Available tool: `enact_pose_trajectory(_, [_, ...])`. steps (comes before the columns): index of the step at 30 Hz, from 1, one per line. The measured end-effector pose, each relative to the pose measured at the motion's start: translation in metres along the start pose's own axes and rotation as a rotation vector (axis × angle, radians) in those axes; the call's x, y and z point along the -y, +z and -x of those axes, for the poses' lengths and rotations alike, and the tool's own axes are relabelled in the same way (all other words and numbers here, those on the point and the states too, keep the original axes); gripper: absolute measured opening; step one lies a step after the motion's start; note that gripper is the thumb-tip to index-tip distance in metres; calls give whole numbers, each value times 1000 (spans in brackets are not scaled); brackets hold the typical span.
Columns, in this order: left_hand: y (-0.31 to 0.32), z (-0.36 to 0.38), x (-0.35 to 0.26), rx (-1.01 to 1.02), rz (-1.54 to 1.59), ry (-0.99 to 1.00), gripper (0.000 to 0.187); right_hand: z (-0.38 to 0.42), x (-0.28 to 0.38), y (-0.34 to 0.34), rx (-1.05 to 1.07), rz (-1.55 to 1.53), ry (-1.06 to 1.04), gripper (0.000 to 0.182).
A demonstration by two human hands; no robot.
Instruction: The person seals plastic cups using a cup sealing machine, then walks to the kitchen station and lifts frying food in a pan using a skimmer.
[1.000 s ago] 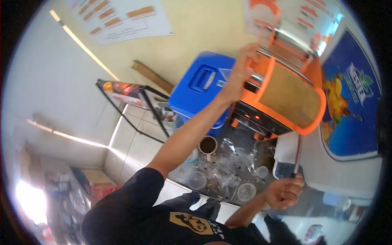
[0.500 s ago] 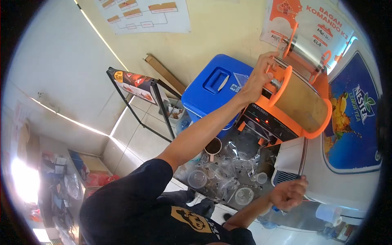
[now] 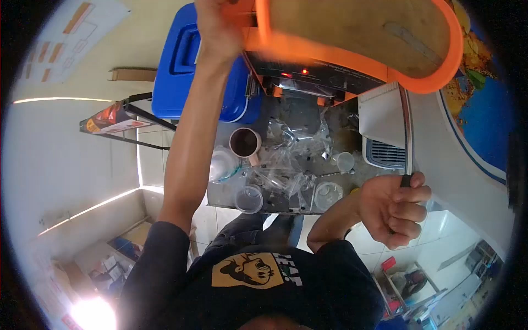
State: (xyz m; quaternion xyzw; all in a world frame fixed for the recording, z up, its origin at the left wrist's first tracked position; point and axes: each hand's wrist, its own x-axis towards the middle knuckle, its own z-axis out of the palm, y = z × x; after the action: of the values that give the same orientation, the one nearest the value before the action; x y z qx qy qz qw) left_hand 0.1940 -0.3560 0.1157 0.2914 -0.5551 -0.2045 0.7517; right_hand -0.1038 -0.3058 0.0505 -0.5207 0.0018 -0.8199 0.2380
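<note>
At the top edge my left hand [image 3: 220, 30], blurred and partly cut off, is against the orange-and-black machine [image 3: 352, 71]. Its fingers cannot be made out. My right hand [image 3: 393, 212] is closed round the black end of a long metal lever [image 3: 408, 129], which rises beside the machine's right side. Two red lights glow on the machine's black front panel [image 3: 308, 74]. Over it is a tan roll [image 3: 352, 27] within an orange rim.
Below the machine, a grey table [image 3: 220, 192] bears crumpled clear plastic [image 3: 291, 159], a mug of dark liquid [image 3: 245, 143] and clear cups [image 3: 249, 199]. A blue cooler box [image 3: 176, 82] is at the left, a black-framed sign [image 3: 118, 116] beyond it, and a vented white-grey unit [image 3: 385, 154] at the right.
The view has turned and moved nearer, so the machine looks larger and higher. My right hand, earlier just below the lever's end, is now closed round it. My left hand is now nearer the top edge.
</note>
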Motion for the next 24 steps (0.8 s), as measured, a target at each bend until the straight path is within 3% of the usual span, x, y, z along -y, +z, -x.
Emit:
enact_pose_trajectory(3, [2,0,-1,1,18,20,57,-3,3,2,2,17,-2,39])
enact_pose_trajectory(6, [-13,-1,-9,-26,-101,115,53,-1,0,2,-4,18,-6,40])
enact_pose_trajectory(17, [-2,4,-8,-57,-217,137,43,2,-1,8,-95,84,-71,35])
enact_pose_trajectory(21, [-2,4,-1,-98,-355,138,40,0,4,10,-130,264,59,35])
enact_pose_trajectory(24, [-10,6,1,-135,-315,59,38,-13,-4,1,58,-3,18,37])
